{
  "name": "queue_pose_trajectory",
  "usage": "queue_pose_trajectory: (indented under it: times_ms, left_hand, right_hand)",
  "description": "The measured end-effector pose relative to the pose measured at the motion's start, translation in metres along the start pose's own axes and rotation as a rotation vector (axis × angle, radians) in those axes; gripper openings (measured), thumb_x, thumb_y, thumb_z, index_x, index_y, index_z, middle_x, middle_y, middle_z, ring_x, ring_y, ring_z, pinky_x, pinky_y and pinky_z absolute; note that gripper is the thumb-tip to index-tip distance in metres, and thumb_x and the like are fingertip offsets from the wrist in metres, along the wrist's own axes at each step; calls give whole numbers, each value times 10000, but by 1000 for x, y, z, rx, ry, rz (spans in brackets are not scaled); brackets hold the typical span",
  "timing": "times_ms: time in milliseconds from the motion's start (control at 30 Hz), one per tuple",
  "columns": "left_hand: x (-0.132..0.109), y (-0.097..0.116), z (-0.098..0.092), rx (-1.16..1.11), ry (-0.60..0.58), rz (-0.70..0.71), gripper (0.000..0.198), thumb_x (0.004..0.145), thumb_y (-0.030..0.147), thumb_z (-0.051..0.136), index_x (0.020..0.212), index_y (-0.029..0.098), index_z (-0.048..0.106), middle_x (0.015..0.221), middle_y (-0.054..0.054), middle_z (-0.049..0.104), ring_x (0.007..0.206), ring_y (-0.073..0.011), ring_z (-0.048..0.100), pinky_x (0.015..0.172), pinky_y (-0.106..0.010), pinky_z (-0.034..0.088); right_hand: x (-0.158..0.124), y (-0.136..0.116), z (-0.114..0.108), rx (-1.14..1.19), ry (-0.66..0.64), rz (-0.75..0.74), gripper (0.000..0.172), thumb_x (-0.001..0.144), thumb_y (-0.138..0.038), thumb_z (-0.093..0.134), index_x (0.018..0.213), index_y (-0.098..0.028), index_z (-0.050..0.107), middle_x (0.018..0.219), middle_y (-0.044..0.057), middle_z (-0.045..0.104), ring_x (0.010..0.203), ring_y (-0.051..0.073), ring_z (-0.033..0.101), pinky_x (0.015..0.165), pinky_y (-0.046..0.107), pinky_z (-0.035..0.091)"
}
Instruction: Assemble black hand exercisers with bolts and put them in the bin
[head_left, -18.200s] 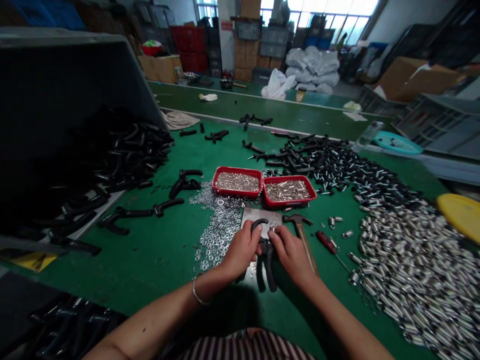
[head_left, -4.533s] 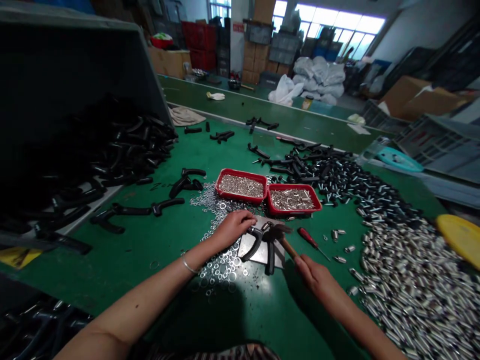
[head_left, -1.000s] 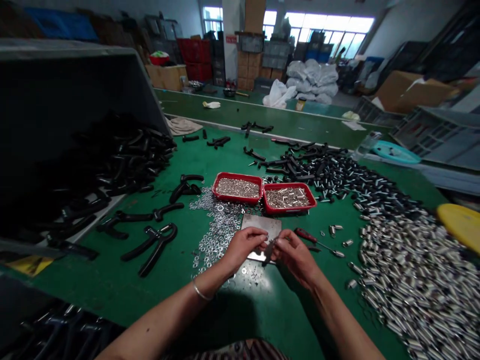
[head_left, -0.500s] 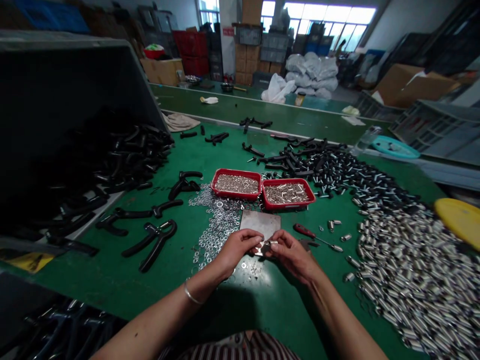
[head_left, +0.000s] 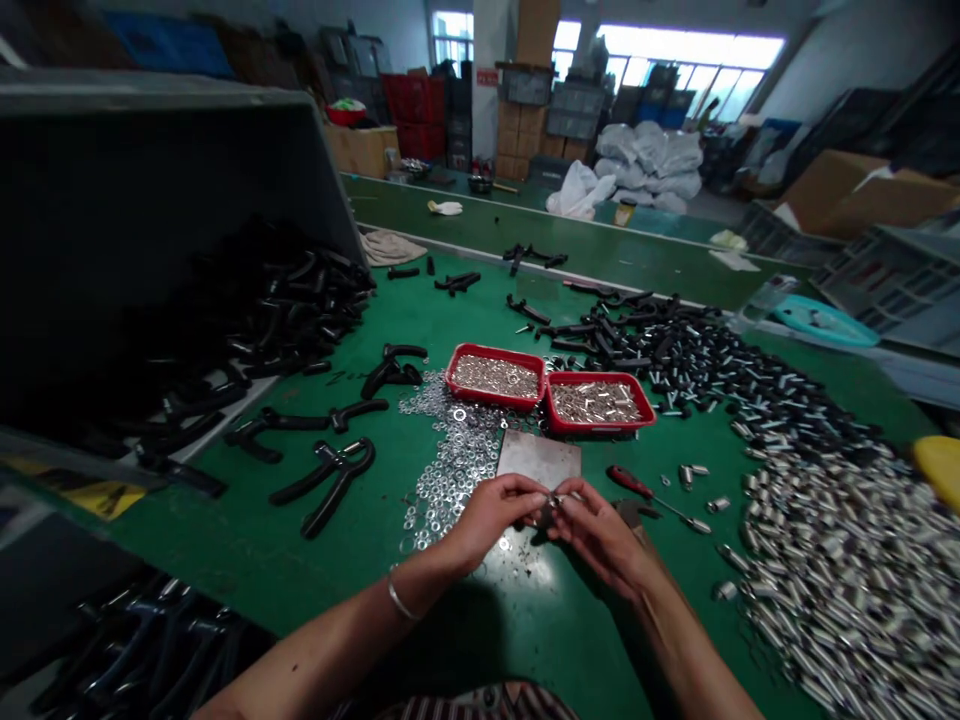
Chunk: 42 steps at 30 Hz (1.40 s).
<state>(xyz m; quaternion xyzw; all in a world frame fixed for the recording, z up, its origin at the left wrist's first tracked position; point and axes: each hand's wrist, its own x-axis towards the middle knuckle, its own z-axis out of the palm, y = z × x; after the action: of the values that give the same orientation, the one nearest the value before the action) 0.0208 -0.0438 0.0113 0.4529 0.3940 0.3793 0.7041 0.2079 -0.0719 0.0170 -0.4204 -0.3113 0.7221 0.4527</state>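
Observation:
My left hand (head_left: 499, 515) and my right hand (head_left: 604, 530) meet over the near edge of a flat metal plate (head_left: 538, 457). Between my right thumb and fingers is a small metal spring (head_left: 556, 502), mostly covered now. The left fingertips are pinched together against its end; whatever they hold is too small to make out. Loose silver washers (head_left: 442, 480) lie left of the plate. Beyond it stand two red trays, one with tiny metal parts (head_left: 495, 402) and one with small metal pins (head_left: 600, 428). A red-handled screwdriver (head_left: 630, 482) rests beside my right hand.
Silver springs (head_left: 847, 570) are heaped at the right, behind them a pile of black parts with screws (head_left: 697, 350). A grey bin (head_left: 330, 170) on its side spills black handles (head_left: 300, 300). A Y-shaped black handle assembly (head_left: 337, 500) lies left. A teal lid (head_left: 825, 320) sits far right.
The view has shifted, so the table appears further right and slightly lower. My fingertips have drawn closer together, and the spring has turned and is more covered by them.

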Motion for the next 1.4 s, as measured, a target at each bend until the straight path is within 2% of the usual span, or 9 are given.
queue_pose_trajectory:
  times_ms: [267, 333, 467, 600, 733, 933, 1133, 1233, 1400]
  left_hand:
    - [6, 19, -20, 849, -18, 672, 208, 974, 307, 512, 1083, 189, 643, 1062, -79, 662, 1062, -187, 592, 955, -329, 465]
    - [18, 39, -58, 1026, 84, 649, 222, 982, 288, 486, 1130, 187, 618, 1111, -85, 644, 1076, -199, 576, 962, -341, 454]
    - [52, 79, -161, 1432, 616, 380, 356, 949, 140, 376, 1227, 132, 598, 1164, -168, 616, 1103, -297, 532, 963, -447, 408]
    - [88, 88, -230, 1748, 448, 187, 557, 903, 82, 328, 1443, 164, 437, 1141, -189, 634, 1057, -332, 536, 905, -471, 385]
    - [110, 90, -247, 1796, 287, 275, 539, 916, 160, 360, 1444, 222, 446, 1081, -182, 644, 1071, -348, 533, 925, -506, 353]
    - [108, 111, -209, 1111, 504, 515, 436, 895, 304, 494, 1316, 191, 502, 1002, -112, 628, 1017, -284, 579, 950, -465, 411]
    - [52, 53, -79, 181, -181, 78, 371, 908, 407, 525, 1203, 193, 458, 856, -47, 633, 719, -188, 644, 682, -349, 529]
    - [38, 20, -31, 60, -261, -18, 308, 910, 380, 539, 1147, 195, 470, 822, -31, 631, 705, -161, 642, 657, -290, 510]
    - [33, 1, 3, -185, -206, -94, 342, 867, 383, 613, 1102, 197, 447, 769, 8, 601, 620, -121, 598, 603, -259, 492]
  right_hand:
    - [-2, -31, 16, -645, 262, -403, 384, 796, -430, 731, 1103, -238, 603, 1040, 64, 670, 950, 233, 640, 877, 376, 510]
    - [-3, -42, 13, -748, 267, -387, 416, 805, -456, 711, 1134, -228, 601, 1046, 79, 679, 936, 246, 647, 859, 389, 514]
    - [-7, -55, 0, -784, 267, -321, 347, 823, -472, 693, 1050, -219, 626, 967, 65, 699, 859, 231, 665, 780, 356, 518]
    - [-3, -45, -11, -620, 260, -295, 330, 819, -464, 702, 1033, -232, 605, 914, 36, 702, 769, 202, 675, 746, 342, 526]
    - [5, -33, -14, -530, 276, -296, 318, 773, -417, 759, 984, -226, 619, 908, 30, 697, 802, 197, 666, 766, 335, 523]
    - [11, -22, -17, -355, 289, -303, 284, 785, -372, 761, 946, -226, 579, 883, 21, 703, 726, 171, 682, 717, 325, 537]
    - [17, -6, -8, -184, 329, -297, 328, 774, -357, 779, 972, -234, 549, 901, 23, 711, 818, 210, 718, 740, 355, 569]
    - [15, -3, 0, -153, 322, -316, 317, 784, -349, 772, 983, -237, 553, 898, 12, 711, 815, 193, 713, 773, 351, 566]
    - [8, 2, 6, -134, 321, -350, 279, 800, -354, 755, 984, -237, 582, 907, 8, 707, 805, 162, 678, 797, 313, 529]
